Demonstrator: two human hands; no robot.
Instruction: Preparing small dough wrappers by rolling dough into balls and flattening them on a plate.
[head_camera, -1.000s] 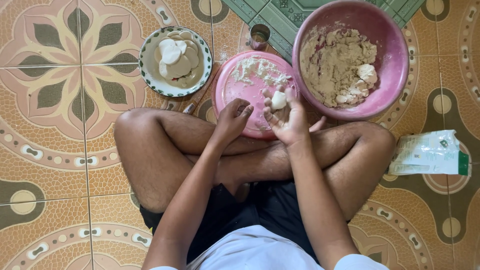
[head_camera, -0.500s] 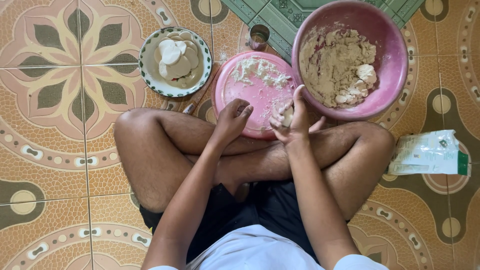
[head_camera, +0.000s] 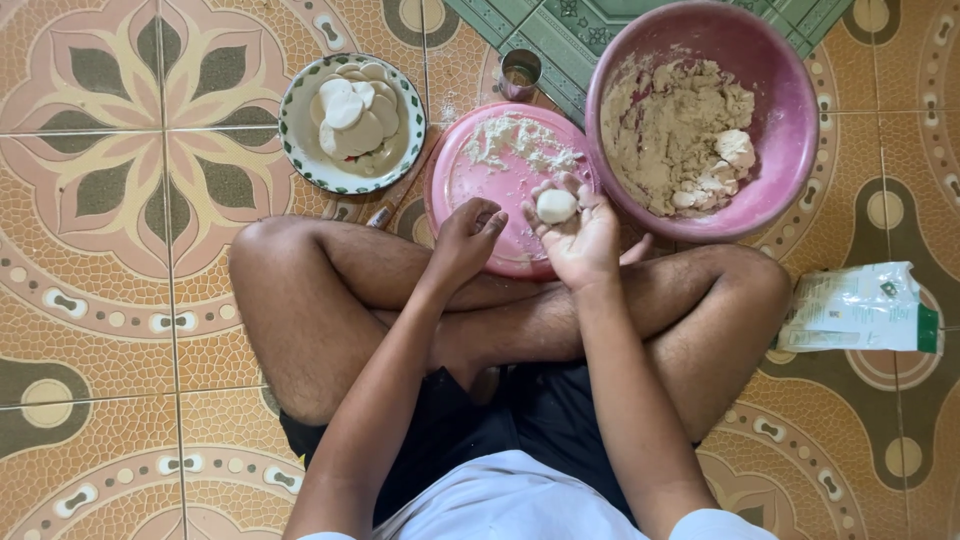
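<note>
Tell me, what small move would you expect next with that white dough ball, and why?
Probably pressing it flat. The dough ball lies in the open right hand, rounded, while the left hand hovers empty beside it over the floured pink plate. The patterned plate already holds flat white discs.

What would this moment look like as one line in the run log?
right hand: palm up, dough ball resting on it | left hand: curled, holding nothing, over pink plate | pink bowl: brownish dough | patterned plate: flat discs
</note>
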